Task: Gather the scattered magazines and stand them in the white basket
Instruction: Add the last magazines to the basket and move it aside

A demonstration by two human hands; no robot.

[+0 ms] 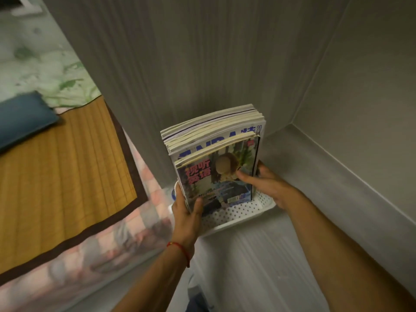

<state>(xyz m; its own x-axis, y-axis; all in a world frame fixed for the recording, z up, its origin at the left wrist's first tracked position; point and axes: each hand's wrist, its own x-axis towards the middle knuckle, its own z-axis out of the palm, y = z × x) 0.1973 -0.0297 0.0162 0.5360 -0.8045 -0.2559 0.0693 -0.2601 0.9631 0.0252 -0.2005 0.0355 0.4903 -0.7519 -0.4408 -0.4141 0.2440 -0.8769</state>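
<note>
A stack of magazines point(213, 140) stands upright in the white perforated basket point(238, 212) on the floor, in the corner by the wall. The front magazine point(216, 174) has a colourful cover with red characters and is smaller than the ones behind. My left hand point(186, 208) grips the lower left edge of the stack, thumb on the front cover. My right hand point(267, 183) holds the right edge, thumb pressed on the front cover. The basket's back wall is hidden behind the magazines.
A bed point(94, 235) with a bamboo mat point(63, 172), a blue pillow point(24, 118) and green patterned bedding point(45, 70) lies to the left. Grey walls point(225, 52) close the corner. A grey ledge point(337, 176) runs along the right. Pale floor point(247, 266) lies in front of the basket.
</note>
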